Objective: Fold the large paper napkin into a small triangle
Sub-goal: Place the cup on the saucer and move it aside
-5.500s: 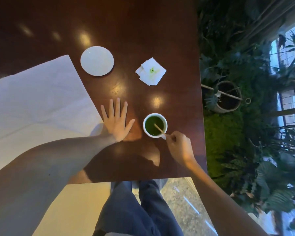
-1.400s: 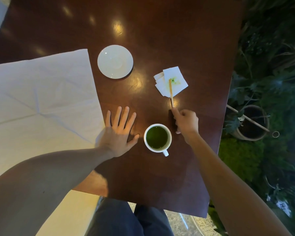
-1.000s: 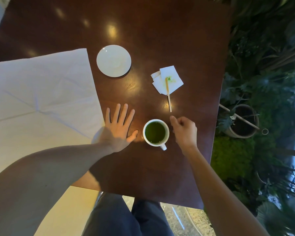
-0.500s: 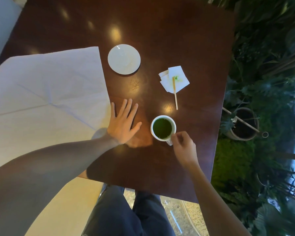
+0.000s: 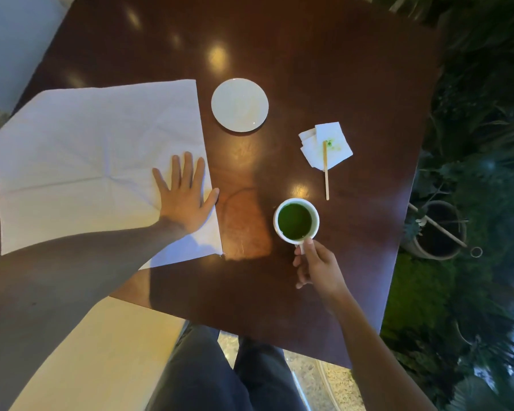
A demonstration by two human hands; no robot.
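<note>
Two bare hands work a dark wooden counter (image 5: 324,69) as a person prepares to fold a large paper napkin (image 5: 80,161), which lies spread flat and creased over the counter's left side, its near edge hanging past the counter's rim. No fold has yet been made; the job appears to be at its very start. The left hand (image 5: 184,194) lies flat on the napkin's right-hand portion, fingers straight and spread, its grip wide and holding nothing. The right hand (image 5: 316,266) has its fingers curled at the handle of a white cup (image 5: 296,221) filled with dark green liquid, standing well apart from the napkin. Judging by that hold, the cup is being dealt with first, and the opening fold would then call for both hands: one to pin the sheet, the other to carry a corner across to its opposite. A white saucer (image 5: 239,105) sits just beside the napkin's far right corner. Farther right, a wooden stirrer (image 5: 326,173) lies partly across a small, green-stained napkin (image 5: 336,149). The full cup is the likeliest hazard if the sheet is swung toward it. Potted plants crowd the floor beyond the counter's right edge.
</note>
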